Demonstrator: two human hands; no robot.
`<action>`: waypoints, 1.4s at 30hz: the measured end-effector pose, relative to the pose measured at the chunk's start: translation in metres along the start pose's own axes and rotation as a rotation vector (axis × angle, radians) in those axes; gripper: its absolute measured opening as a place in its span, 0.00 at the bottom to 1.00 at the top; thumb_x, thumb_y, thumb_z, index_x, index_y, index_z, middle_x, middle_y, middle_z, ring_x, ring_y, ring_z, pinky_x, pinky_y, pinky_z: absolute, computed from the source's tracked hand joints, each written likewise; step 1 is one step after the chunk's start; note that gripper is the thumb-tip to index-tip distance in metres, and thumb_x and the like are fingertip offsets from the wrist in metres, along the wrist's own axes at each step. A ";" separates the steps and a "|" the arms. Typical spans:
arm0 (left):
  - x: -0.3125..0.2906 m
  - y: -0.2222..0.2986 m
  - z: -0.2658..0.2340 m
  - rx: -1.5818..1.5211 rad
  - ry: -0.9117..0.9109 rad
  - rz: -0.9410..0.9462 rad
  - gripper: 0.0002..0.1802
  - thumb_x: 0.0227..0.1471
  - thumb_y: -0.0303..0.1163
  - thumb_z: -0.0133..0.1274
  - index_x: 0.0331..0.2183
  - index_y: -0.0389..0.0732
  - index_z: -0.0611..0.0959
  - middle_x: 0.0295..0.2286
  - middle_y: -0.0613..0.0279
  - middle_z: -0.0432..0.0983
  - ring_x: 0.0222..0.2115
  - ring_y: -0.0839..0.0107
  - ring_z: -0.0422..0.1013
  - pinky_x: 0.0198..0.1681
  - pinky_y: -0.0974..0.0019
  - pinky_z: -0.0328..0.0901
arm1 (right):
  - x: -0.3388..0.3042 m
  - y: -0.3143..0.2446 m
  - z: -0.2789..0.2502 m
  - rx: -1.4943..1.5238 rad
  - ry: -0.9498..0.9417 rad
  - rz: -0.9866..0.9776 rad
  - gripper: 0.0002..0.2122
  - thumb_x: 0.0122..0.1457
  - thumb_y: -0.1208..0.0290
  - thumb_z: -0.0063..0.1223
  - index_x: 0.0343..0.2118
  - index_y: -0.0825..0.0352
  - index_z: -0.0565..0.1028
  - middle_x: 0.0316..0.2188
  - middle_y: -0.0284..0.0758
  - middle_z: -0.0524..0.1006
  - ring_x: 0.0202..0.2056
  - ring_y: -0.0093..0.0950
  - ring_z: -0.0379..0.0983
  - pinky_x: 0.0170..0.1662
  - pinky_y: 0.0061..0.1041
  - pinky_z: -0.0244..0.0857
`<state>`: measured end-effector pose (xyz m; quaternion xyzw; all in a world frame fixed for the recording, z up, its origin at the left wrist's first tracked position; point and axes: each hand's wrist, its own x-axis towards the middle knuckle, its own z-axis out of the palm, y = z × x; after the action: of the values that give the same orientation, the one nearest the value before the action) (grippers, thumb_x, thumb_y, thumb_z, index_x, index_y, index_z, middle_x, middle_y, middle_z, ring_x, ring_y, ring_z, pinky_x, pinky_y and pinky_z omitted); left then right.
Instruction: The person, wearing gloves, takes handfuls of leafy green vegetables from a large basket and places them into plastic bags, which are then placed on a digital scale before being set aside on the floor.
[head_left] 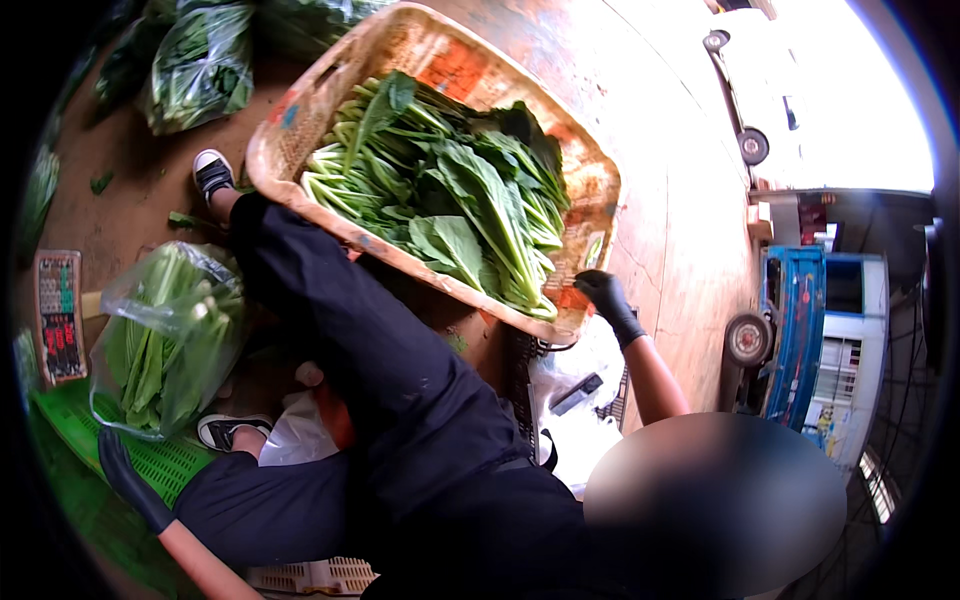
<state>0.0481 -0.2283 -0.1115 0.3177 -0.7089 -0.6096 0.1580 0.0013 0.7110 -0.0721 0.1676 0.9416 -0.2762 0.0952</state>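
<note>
A large worn orange and white plastic crate (440,55) stands tilted in front of me, with a heap of leafy green vegetables (470,190) in it. At its near right corner, my black-gloved right hand (608,300) has its fingers bent over the rim. To the left, a clear plastic bag (125,300) filled with leafy greens (165,350) rests by a green slatted crate (165,465). My left hand (130,485), also in a black glove, lies at the bag's lower edge with its fingers stretched out. Whether the fingertips touch the bag is hard to see.
More bagged greens (200,70) lie at the far left. Beside the filled bag is a small printed box (60,315). A dark phone-like object (576,394) lies on white plastic (590,435) near my right arm. A blue truck (795,335) and a white vehicle (770,90) stand at the right.
</note>
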 end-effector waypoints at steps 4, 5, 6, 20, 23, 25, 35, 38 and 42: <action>-0.028 0.010 -0.006 -0.026 0.056 -0.050 0.22 0.58 0.33 0.39 0.52 0.33 0.67 0.51 0.52 0.64 0.52 0.64 0.61 0.55 0.63 0.55 | -0.018 -0.019 0.059 0.032 -0.133 0.068 0.29 0.46 0.59 0.63 0.48 0.72 0.68 0.37 0.45 0.77 0.38 0.34 0.75 0.42 0.28 0.67; -0.030 0.009 -0.007 -0.038 0.062 -0.075 0.23 0.58 0.33 0.39 0.52 0.33 0.67 0.51 0.51 0.64 0.52 0.63 0.61 0.56 0.63 0.54 | -0.019 -0.017 0.072 0.075 -0.127 0.045 0.37 0.43 0.56 0.65 0.53 0.72 0.63 0.40 0.47 0.75 0.41 0.36 0.74 0.44 0.30 0.66; -0.036 0.011 0.002 0.009 0.072 -0.094 0.23 0.57 0.34 0.39 0.52 0.33 0.67 0.51 0.51 0.64 0.52 0.62 0.61 0.56 0.62 0.54 | -0.017 -0.027 0.075 0.001 -0.204 0.085 0.44 0.41 0.53 0.66 0.56 0.73 0.56 0.44 0.50 0.73 0.45 0.39 0.72 0.47 0.31 0.65; -0.064 0.019 0.024 0.278 0.019 -0.085 0.23 0.58 0.35 0.40 0.53 0.34 0.66 0.51 0.56 0.63 0.51 0.65 0.61 0.54 0.62 0.55 | 0.053 0.026 0.014 -0.089 0.084 -0.013 0.15 0.49 0.63 0.59 0.37 0.66 0.75 0.34 0.43 0.77 0.37 0.41 0.73 0.45 0.32 0.65; -0.065 0.009 0.025 0.249 -0.042 -0.074 0.23 0.58 0.35 0.40 0.53 0.35 0.67 0.51 0.56 0.64 0.51 0.66 0.61 0.54 0.63 0.55 | 0.024 0.012 0.053 -0.474 -0.086 -0.081 0.19 0.46 0.63 0.56 0.42 0.63 0.72 0.29 0.44 0.77 0.36 0.42 0.73 0.42 0.36 0.65; -0.064 0.007 0.030 0.269 -0.070 -0.124 0.23 0.58 0.35 0.40 0.53 0.35 0.67 0.51 0.56 0.64 0.51 0.66 0.61 0.55 0.63 0.54 | 0.030 0.005 0.064 -0.447 -0.065 0.110 0.20 0.46 0.65 0.56 0.43 0.67 0.70 0.29 0.47 0.76 0.37 0.46 0.72 0.41 0.39 0.65; -0.101 0.030 0.076 0.241 -0.080 -0.060 0.22 0.58 0.31 0.40 0.53 0.35 0.66 0.50 0.56 0.64 0.51 0.67 0.61 0.55 0.64 0.54 | 0.062 0.052 0.068 0.225 -0.116 0.298 0.19 0.49 0.63 0.61 0.39 0.71 0.73 0.29 0.40 0.75 0.25 0.24 0.72 0.23 0.25 0.67; -0.085 0.015 0.048 0.212 -0.126 -0.051 0.21 0.58 0.31 0.40 0.53 0.35 0.66 0.49 0.57 0.65 0.51 0.67 0.62 0.55 0.66 0.55 | 0.079 0.033 0.074 0.484 -0.354 0.521 0.17 0.51 0.64 0.60 0.39 0.69 0.72 0.27 0.33 0.74 0.24 0.23 0.69 0.26 0.23 0.68; -0.080 0.005 0.039 0.200 -0.093 -0.156 0.21 0.58 0.31 0.40 0.52 0.34 0.66 0.50 0.59 0.64 0.50 0.71 0.61 0.55 0.68 0.55 | 0.073 0.040 0.070 0.753 -0.323 0.534 0.15 0.52 0.66 0.58 0.39 0.69 0.72 0.27 0.31 0.73 0.25 0.22 0.69 0.32 0.20 0.67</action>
<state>0.0830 -0.1471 -0.1013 0.3574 -0.7459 -0.5602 0.0445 -0.0449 0.7234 -0.1693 0.3808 0.6736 -0.5861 0.2404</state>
